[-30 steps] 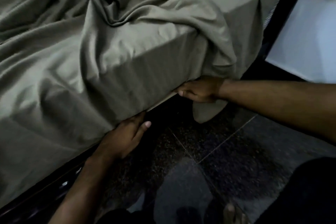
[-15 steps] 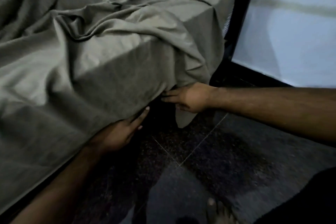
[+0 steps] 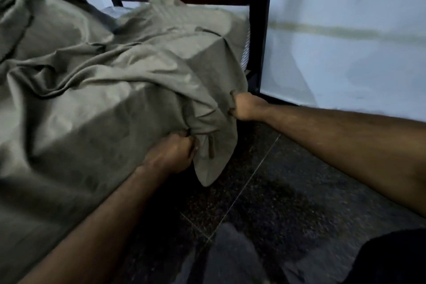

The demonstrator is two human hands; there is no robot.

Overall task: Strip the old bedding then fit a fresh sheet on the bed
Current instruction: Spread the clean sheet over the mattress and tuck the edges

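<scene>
Mattress (image 3: 69,136) already wears the grey-green sheet (image 3: 129,69), which lies rumpled over its top and side, so the fitting looks well begun though untidy. At the mattress corner beside the dark bed frame (image 3: 260,30), the left hand (image 3: 171,155) bunches a hanging fold in curled fingers; the right hand (image 3: 246,106) grips the cloth edge just past it. Tucking and smoothing remain.

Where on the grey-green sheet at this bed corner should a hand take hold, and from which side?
Grip the loose hanging corner flap of the sheet, coming from the floor side below the mattress edge. There the cloth bunches into folds that fingers can close round; higher up it lies flat. The left hand and right hand grip beside it.
</scene>
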